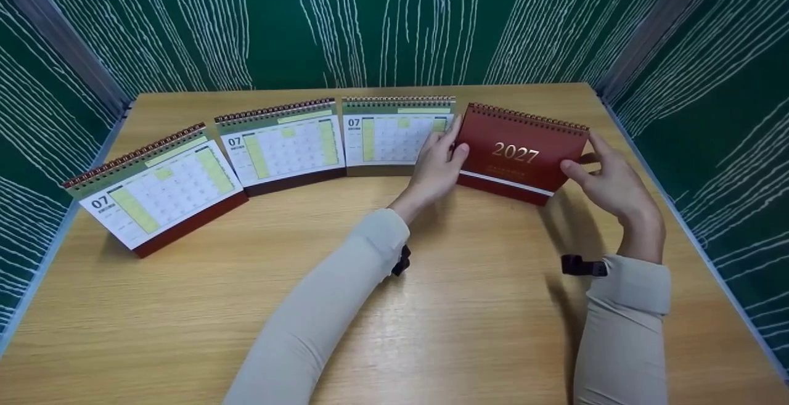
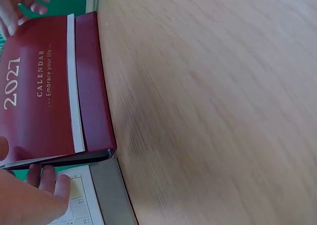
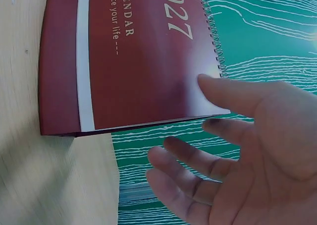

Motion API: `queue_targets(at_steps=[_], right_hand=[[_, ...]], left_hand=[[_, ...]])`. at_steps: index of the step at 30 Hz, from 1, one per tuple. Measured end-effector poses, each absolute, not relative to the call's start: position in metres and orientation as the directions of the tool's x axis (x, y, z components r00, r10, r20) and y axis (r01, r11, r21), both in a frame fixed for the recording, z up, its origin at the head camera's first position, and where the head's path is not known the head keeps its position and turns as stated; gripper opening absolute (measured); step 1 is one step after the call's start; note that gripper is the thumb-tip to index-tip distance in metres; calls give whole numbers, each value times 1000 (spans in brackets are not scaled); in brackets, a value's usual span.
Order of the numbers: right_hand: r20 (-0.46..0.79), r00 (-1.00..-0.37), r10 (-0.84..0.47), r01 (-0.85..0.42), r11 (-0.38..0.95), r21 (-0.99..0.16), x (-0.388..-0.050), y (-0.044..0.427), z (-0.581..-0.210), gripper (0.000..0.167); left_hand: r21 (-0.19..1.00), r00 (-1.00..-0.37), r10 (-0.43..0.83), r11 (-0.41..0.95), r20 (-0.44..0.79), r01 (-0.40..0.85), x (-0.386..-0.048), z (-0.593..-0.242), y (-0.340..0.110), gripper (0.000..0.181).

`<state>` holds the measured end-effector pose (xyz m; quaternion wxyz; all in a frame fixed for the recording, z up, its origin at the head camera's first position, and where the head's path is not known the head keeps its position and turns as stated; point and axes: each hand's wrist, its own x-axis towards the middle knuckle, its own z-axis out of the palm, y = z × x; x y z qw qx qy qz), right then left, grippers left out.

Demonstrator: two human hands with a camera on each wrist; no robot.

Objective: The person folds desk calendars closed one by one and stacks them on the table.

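While a pale, wood-grained table [image 1: 481, 331] spreads beneath everything, a dark-red, wire-bound, tent-shaped desk calendar [image 1: 518, 174] stands on it, cover facing the person. Left of that calendar, three white-and-green, wire-bound desk calendars [image 1: 286, 146] curve away in a row. At its left edge, the person's left hand [image 1: 434, 161] holds it, thumb at the cover; at its right edge, the right hand [image 1: 616, 186] pinches it. Gold "2027" lettering [image 1: 516, 153] shines across its front.

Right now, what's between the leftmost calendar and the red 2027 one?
The head view shows the second calendar, the third calendar and the left hand.
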<state>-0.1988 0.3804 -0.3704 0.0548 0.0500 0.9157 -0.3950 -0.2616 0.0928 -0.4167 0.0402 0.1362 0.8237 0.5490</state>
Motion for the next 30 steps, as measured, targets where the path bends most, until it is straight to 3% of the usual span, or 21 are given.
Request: queue_targets(at_steps=[22,30], right_hand=[[-95,-989,109,143,615,-776,-209,379,-391,77],[-25,-989,143,112,644,-757,-213,380,-397,65]], left_hand=[[897,-955,272,381,121,222,-268,-421,97,58],[869,-955,240,420,172,261,-270,-422,98,56]])
